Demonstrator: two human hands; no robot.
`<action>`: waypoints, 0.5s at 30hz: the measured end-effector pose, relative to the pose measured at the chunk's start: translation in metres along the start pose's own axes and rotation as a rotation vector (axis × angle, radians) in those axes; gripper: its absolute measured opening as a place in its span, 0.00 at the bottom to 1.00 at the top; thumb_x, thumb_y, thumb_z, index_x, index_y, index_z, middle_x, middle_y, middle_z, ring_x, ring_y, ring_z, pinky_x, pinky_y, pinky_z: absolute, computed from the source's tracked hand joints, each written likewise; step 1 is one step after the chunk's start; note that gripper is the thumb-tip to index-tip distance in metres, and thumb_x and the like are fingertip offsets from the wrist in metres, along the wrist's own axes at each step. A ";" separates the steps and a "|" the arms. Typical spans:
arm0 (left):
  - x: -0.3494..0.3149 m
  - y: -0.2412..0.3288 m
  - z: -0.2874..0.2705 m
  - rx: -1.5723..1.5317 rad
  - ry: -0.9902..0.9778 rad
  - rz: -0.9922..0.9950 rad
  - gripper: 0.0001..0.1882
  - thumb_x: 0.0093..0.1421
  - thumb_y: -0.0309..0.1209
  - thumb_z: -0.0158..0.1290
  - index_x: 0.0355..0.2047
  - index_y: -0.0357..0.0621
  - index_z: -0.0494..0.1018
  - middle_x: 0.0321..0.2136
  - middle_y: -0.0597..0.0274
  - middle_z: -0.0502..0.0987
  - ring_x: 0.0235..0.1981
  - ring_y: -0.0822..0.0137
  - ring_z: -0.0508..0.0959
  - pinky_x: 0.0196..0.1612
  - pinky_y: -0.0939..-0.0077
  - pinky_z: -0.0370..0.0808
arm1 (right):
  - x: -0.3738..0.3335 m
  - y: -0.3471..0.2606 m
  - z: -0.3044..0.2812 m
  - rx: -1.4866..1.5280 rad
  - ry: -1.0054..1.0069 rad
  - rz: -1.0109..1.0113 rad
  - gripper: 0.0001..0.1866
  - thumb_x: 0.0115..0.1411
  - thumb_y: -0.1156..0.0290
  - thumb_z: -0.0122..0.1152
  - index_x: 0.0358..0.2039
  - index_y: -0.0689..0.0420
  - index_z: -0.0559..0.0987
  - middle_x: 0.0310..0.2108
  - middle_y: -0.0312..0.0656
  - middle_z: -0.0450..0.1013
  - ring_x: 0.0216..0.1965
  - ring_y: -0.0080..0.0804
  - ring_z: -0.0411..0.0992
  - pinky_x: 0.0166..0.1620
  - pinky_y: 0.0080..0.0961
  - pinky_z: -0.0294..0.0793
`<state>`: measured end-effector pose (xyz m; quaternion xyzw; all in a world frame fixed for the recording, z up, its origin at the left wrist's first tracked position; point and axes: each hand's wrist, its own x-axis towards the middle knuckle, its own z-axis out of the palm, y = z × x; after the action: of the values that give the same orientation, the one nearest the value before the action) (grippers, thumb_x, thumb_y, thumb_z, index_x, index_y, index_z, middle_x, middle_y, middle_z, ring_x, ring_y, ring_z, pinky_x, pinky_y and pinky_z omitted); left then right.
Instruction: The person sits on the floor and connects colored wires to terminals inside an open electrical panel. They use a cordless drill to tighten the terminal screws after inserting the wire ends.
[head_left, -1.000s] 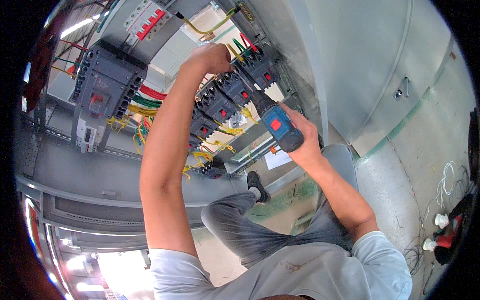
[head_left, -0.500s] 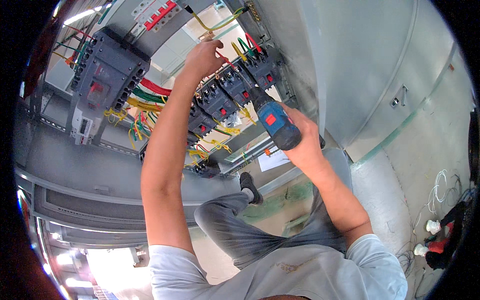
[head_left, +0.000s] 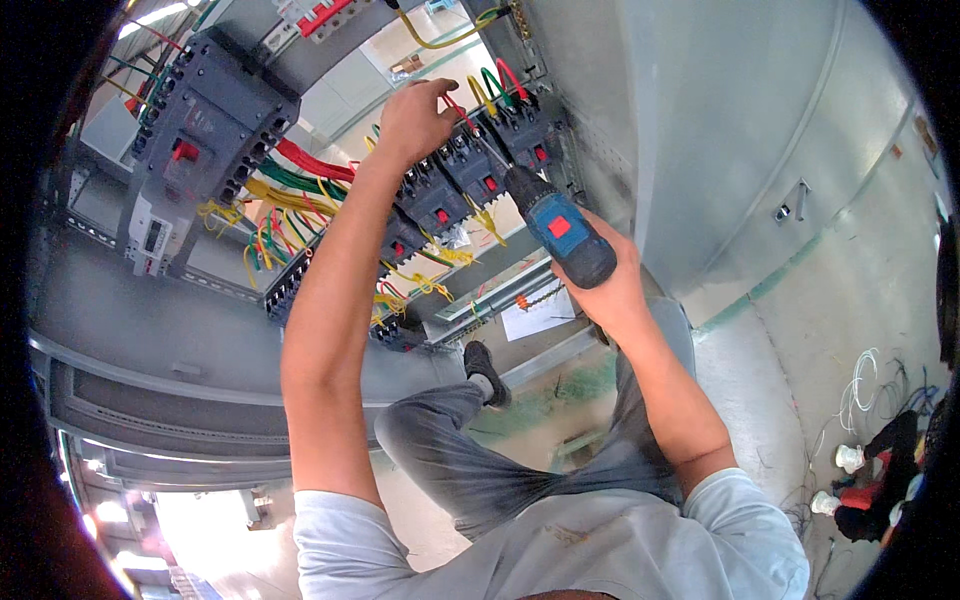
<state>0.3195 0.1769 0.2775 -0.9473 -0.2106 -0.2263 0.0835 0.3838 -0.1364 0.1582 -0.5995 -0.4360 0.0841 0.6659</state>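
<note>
My right hand (head_left: 613,272) grips a blue and black cordless drill (head_left: 560,222) by its handle. Its long thin bit (head_left: 493,150) reaches up and left to the top terminals of a dark circuit breaker (head_left: 470,172) in a slanting row. Beside that spot, my left hand (head_left: 416,122) is closed on a short red wire (head_left: 457,108), with thumb and forefinger at its upper end. The wire runs down to the terminals near the bit tip. Whether the tip sits in a screw is too small to tell.
A large breaker (head_left: 205,125) with thick red, green and yellow cables is at the left, above a small meter (head_left: 152,238). Yellow wires hang below the row. A grey cabinet door (head_left: 740,130) stands right. White paper (head_left: 538,315) lies below; cable coils (head_left: 858,385) lie on the floor.
The view has shifted slightly. The drill is tilted a little more toward the right, its bit still at the breaker row. My left hand stays at the red wire.
</note>
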 end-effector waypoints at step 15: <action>0.000 0.008 -0.016 -0.109 -0.121 0.083 0.10 0.56 0.33 0.60 0.38 0.47 0.81 0.40 0.49 0.82 0.48 0.46 0.79 0.53 0.57 0.75 | -0.016 0.024 0.032 0.130 0.103 -0.018 0.26 0.52 0.80 0.70 0.53 0.64 0.78 0.37 0.41 0.80 0.39 0.23 0.75 0.48 0.26 0.76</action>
<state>0.3162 0.1657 0.2910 -0.9704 -0.1630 -0.1761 0.0280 0.3622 -0.1167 0.1268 -0.5545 -0.4002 0.0756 0.7257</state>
